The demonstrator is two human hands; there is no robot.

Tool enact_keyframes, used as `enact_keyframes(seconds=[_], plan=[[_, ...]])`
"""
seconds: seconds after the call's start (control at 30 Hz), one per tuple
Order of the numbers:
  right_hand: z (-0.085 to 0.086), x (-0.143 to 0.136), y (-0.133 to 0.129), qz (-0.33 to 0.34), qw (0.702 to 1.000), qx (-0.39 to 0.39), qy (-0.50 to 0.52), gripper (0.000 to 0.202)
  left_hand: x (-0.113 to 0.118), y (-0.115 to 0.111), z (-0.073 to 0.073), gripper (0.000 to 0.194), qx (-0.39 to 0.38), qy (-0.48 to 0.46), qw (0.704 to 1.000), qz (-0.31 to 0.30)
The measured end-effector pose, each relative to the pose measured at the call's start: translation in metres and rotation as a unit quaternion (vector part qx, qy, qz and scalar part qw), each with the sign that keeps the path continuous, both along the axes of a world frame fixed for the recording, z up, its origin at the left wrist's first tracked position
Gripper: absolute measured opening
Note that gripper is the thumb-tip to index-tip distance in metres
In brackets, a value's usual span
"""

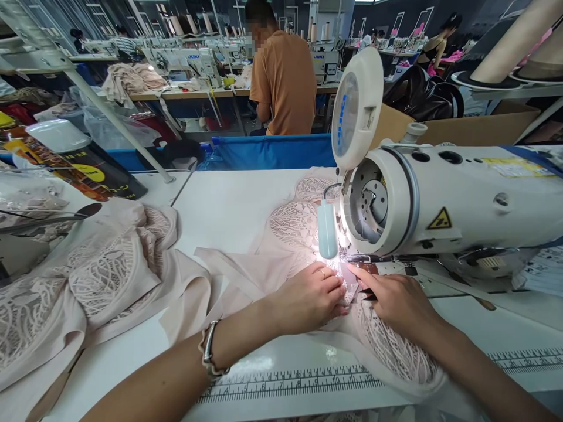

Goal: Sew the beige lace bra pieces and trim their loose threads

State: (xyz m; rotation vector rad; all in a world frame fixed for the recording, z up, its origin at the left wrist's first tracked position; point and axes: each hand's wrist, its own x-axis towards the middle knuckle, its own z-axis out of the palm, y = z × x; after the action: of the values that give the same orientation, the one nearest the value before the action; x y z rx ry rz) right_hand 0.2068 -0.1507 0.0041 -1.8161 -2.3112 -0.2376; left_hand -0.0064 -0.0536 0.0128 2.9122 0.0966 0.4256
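Note:
A pale pink lace bra piece [285,225] lies under the sewing machine head [396,199], lit by a small lamp [326,228]. My left hand [308,299] rests on the fabric just left of the needle area, its fingers bent and gripping the cloth. On the other side, my right hand [398,302] stretches its index finger onto the fabric near the presser foot. Black pointed tips, apparently of thread snips [369,295], poke out from beneath its curled fingers. Part of the lace [391,340] spreads below the right hand. The needle itself is hidden.
More lace bra pieces [114,275] are heaped at the left of the white table [220,193]. Spray cans [97,158] lean behind them near a slanted pole [118,129]. A printed ruler [299,381] runs along the front edge. A person in an orange shirt [285,82] stands beyond.

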Motion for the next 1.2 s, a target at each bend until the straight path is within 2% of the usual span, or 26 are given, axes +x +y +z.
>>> enact_keyframes(seconds=[0.23,0.43,0.63,0.93,1.07,1.2], plan=[[0.0,0.002,0.001,0.003,1.0,0.01,-0.009,0.074,0.001,0.001,0.0,0.04,0.029,-0.004,1.0,-0.001],[0.003,0.004,0.002,0.028,0.999,0.023,0.001,0.067,-0.003,0.003,0.0,0.045,0.059,0.005,0.998,0.031],[-0.003,0.01,0.006,0.009,1.0,-0.01,0.007,0.07,-0.005,0.005,0.003,0.046,0.086,0.004,0.995,0.053],[-0.019,0.024,0.01,0.046,0.996,-0.027,0.077,0.062,-0.006,0.006,0.005,0.053,0.063,0.027,0.995,0.069],[-0.014,0.028,0.013,0.079,0.992,-0.057,0.074,0.06,-0.006,0.006,0.005,0.047,0.037,0.032,0.996,0.076],[-0.005,0.031,0.011,0.078,0.994,-0.053,0.063,0.052,-0.006,0.006,0.003,0.054,0.022,0.027,0.997,0.072]])
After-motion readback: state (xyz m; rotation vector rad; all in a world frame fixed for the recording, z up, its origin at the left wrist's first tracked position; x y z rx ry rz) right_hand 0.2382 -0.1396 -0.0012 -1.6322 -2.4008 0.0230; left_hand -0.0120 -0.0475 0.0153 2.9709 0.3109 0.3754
